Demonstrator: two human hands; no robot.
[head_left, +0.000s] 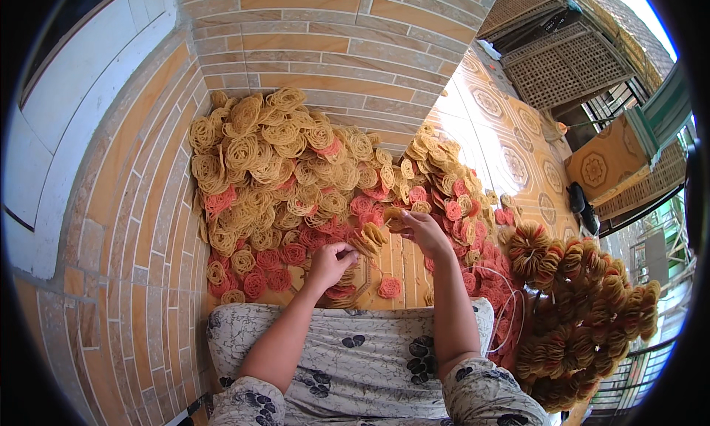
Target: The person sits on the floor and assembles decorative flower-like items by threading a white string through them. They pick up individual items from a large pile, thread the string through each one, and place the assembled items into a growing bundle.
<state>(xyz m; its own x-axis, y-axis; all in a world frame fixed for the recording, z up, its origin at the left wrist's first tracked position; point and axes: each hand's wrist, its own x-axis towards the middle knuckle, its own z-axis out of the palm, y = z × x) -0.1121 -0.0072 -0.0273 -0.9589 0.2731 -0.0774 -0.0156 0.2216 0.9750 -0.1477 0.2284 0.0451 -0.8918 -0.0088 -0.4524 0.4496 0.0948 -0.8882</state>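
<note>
While half-curled, both hands (331,267) at tan discs (370,238): right's pinch on some, left's hold unclear (heap (255,156) beyond).

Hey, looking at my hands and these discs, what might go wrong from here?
The yellow discs bunched between your left hand and right hand could slip and scatter.
The heap against the wall looks loosely stacked, so it might slide.
The white cord curves over pink discs and could snag.
</note>
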